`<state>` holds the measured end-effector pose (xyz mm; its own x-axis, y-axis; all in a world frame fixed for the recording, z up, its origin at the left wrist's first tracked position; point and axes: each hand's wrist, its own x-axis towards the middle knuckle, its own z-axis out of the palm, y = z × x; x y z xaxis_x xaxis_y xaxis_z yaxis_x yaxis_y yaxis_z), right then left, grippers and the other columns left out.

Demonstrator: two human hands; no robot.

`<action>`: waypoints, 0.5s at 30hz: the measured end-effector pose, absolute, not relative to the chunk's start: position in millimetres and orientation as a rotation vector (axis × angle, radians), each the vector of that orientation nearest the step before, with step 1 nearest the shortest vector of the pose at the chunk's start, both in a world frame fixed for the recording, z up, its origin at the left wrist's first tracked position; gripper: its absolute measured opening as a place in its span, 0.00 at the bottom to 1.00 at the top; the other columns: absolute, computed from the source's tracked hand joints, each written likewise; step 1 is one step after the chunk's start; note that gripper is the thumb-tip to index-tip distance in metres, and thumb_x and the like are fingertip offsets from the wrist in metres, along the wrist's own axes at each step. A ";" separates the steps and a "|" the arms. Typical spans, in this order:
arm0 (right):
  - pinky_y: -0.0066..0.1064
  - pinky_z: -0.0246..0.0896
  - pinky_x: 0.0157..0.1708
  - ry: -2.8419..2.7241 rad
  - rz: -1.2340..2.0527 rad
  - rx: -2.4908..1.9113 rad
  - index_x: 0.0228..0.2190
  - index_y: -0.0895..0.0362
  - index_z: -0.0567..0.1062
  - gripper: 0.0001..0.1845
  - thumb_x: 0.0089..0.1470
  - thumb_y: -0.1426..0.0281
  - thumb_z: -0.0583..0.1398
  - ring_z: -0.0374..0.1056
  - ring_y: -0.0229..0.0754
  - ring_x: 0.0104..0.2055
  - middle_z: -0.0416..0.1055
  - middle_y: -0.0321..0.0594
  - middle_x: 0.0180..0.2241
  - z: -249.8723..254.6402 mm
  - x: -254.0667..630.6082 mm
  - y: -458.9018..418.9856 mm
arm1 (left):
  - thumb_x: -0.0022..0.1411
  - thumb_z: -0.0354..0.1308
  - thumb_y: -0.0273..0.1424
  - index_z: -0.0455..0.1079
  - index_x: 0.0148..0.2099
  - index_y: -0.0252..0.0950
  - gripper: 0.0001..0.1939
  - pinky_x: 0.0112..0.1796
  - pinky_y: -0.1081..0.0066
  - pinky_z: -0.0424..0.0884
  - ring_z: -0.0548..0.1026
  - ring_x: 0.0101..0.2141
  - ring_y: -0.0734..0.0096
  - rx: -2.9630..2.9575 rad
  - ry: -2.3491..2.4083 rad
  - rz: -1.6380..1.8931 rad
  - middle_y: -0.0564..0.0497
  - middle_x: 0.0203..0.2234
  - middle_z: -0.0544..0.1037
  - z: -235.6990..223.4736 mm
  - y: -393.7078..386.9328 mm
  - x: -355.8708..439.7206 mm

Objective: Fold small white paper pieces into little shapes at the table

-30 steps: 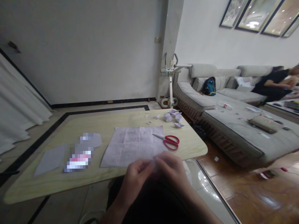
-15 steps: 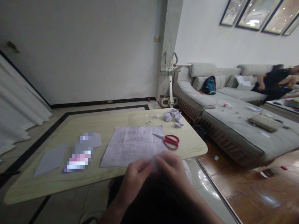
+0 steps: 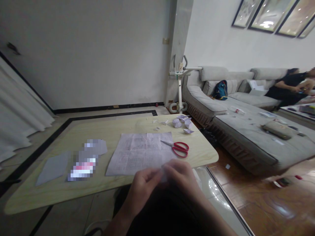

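My left hand (image 3: 145, 182) and my right hand (image 3: 180, 175) meet at the table's near edge, fingertips pinched together on a small piece of white paper (image 3: 162, 177). Most of that paper is hidden by my fingers, so its shape is unclear. Just beyond my hands lies a large creased printed sheet (image 3: 141, 152). Red-handled scissors (image 3: 180, 149) rest partly on its right side, blades pointing left. Several small folded paper pieces (image 3: 176, 123) stand in a group at the table's far right corner, with paper scraps (image 3: 164, 123) beside them.
The pale wooden table (image 3: 118, 126) also bears a blank paper sheet (image 3: 52, 167) and a blurred-out bright item (image 3: 82, 168) on the left. Beyond its right edge stands a grey sofa (image 3: 246, 131) with a backpack (image 3: 220, 90). A person (image 3: 290, 83) sits at the far right.
My hands stay almost still, pinching the paper at the same spot. On the sofa, the person's arms have moved, with the hands now together in front.
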<state>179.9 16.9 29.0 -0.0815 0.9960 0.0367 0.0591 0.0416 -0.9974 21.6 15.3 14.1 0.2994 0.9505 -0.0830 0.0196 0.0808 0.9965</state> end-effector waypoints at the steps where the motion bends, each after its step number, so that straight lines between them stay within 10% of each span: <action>1: 0.24 0.53 0.18 -1.332 1.213 -1.182 0.18 0.58 0.70 0.16 0.51 0.64 0.62 0.58 0.34 0.20 0.62 0.31 0.16 29.2 179.8 16.7 | 0.62 0.60 0.39 0.80 0.40 0.34 0.14 0.34 0.73 0.75 0.80 0.33 0.64 1.275 1.026 0.912 0.48 0.31 0.84 14.1 15.2 21.6; 15: 0.27 0.56 0.25 -1.488 1.055 -1.190 0.22 0.59 0.73 0.11 0.52 0.67 0.61 0.62 0.37 0.26 0.66 0.35 0.22 16.7 181.3 17.8 | 0.62 0.59 0.33 0.79 0.37 0.32 0.10 0.33 0.73 0.75 0.80 0.32 0.65 1.299 1.089 0.966 0.48 0.29 0.83 11.7 14.0 22.8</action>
<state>181.3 17.8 16.7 -0.1013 0.9842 0.1454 0.1886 0.1625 -0.9685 22.8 14.0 11.7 0.2369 0.9693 -0.0662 0.0496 0.0559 0.9972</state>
